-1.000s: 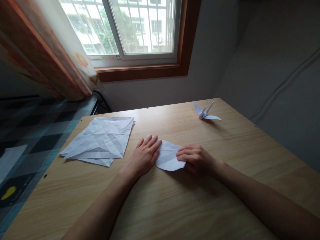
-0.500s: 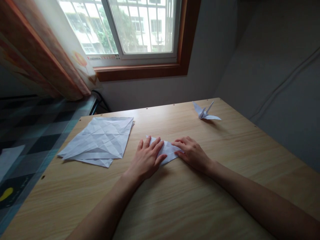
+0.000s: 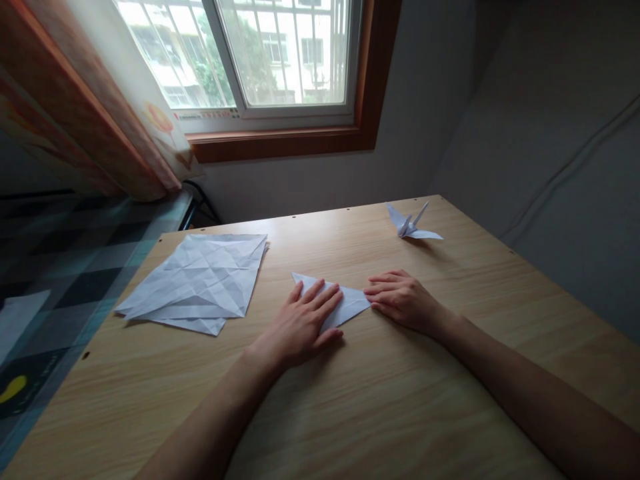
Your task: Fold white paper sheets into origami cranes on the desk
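Observation:
A sheet of white paper folded into a triangle (image 3: 351, 303) lies flat on the wooden table. Across its left part rests my left hand (image 3: 306, 325), palm down with fingers spread, covering some of the paper. At the triangle's right corner is my right hand (image 3: 403, 300); its fingers are stretched out low over the table and their tips touch that corner. Neither hand grips the paper.
Creased white sheets (image 3: 215, 277) lie stacked at the left of the table (image 3: 400, 407). A folded paper crane (image 3: 410, 229) stands near the far right corner. Beyond the left edge is a surface with a checked cloth (image 3: 120, 233); a window (image 3: 290, 60) is behind.
My right hand has slid right along the paper to its corner, uncovering more of it. My left hand has shifted slightly right, its fingers now flatter across the triangle.

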{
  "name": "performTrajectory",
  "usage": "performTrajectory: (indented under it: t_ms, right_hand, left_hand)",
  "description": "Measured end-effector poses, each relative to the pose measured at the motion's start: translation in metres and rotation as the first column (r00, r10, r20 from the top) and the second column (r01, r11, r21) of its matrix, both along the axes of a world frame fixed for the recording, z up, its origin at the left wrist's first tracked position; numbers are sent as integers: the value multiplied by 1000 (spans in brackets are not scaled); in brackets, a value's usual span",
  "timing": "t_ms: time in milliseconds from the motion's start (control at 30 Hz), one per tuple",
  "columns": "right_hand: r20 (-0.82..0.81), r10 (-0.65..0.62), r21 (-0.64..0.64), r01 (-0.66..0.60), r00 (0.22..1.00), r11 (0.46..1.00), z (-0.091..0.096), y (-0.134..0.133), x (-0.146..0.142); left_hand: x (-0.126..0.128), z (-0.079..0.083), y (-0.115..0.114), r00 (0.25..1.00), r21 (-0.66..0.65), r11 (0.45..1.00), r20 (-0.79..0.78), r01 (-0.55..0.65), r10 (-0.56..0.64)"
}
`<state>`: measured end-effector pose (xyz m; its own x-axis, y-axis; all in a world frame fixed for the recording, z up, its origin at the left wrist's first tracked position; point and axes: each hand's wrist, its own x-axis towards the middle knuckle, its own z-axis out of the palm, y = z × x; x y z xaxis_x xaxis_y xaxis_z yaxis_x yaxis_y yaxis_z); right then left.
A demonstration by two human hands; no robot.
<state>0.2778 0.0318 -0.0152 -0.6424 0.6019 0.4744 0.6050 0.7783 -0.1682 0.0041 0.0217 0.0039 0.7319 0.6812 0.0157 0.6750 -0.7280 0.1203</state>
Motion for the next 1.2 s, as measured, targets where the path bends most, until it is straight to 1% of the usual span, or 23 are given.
performTrajectory:
  t_ms: [100, 167, 233, 333, 467, 600, 667, 733, 833, 900, 933, 967, 1000, 1033, 1067, 1133, 1167, 1200]
  right_hand:
    - [40, 31, -31, -30, 999, 999, 6, 2, 13]
    - [43, 45, -34, -44, 998, 998, 10, 2, 17]
    - [33, 53, -14, -53, 998, 999, 11, 1, 17]
    - [6, 63, 43, -63, 998, 997, 10, 0, 13]
    - [-28, 71, 110, -67, 997, 992, 7, 0, 9]
    - [-38, 60, 102, -56, 997, 993, 5, 0, 8]
    - [-74, 45, 96, -38, 996, 995, 4, 0, 8]
    - [-154, 24, 81, -11, 988, 997, 4, 0, 9]
    - [-296, -23, 41, 37, 955, 998, 5, 1, 10]
    - [-362, -53, 9, 61, 931, 998, 5, 1, 11]
    - [-388, -63, -9, 65, 920, 998, 6, 1, 11]
    - [-412, -70, -30, 63, 908, 998, 6, 1, 10]
    - [-436, -71, -55, 52, 897, 997, 6, 1, 8]
    - [-464, -70, -87, 33, 883, 996, 6, 0, 5]
    - [-498, -69, -123, 8, 864, 992, 7, 0, 1]
    - [-579, -79, -221, -62, 812, 973, 10, -2, -9]
    - [-622, -94, -276, -105, 777, 955, 12, -3, -16]
    - [-658, -121, -346, -155, 744, 925, 15, -5, -23]
  left_hand:
    - [-1, -1, 1, 1000, 29, 1000, 7, 5, -5]
    - [-1, -2, 1, 1000, 68, 998, 11, 2, -3]
    - [-1, -2, 0, 1000, 112, 994, 0, 0, 0]
    - [5, 2, -5, 999, 190, 982, -34, 9, -3]
    - [18, 12, -17, 991, 241, 969, -127, 62, -31]
    - [26, 17, -27, 967, 255, 963, -255, 85, -18]
    - [26, 17, -28, 963, 251, 965, -269, 83, -13]
    - [23, 16, -25, 974, 254, 965, -229, 63, -3]
    - [14, 14, -17, 993, 256, 967, -113, 4, 26]
    - [9, 14, -12, 999, 273, 961, 39, -40, 30]
    - [7, 14, -11, 986, 294, 954, 165, -66, 17]
    - [7, 15, -11, 950, 312, 944, 312, -104, 1]
    - [7, 17, -11, 887, 316, 937, 462, -152, -12]
    - [9, 19, -12, 796, 296, 930, 605, -219, -6]
    - [11, 22, -14, 698, 242, 928, 715, -282, 26]
    - [16, 26, -18, 497, 65, 917, 854, -392, 152]
    - [18, 28, -19, 409, -37, 911, 885, -411, 220]
    - [20, 29, -20, 330, -139, 904, 899, -405, 287]
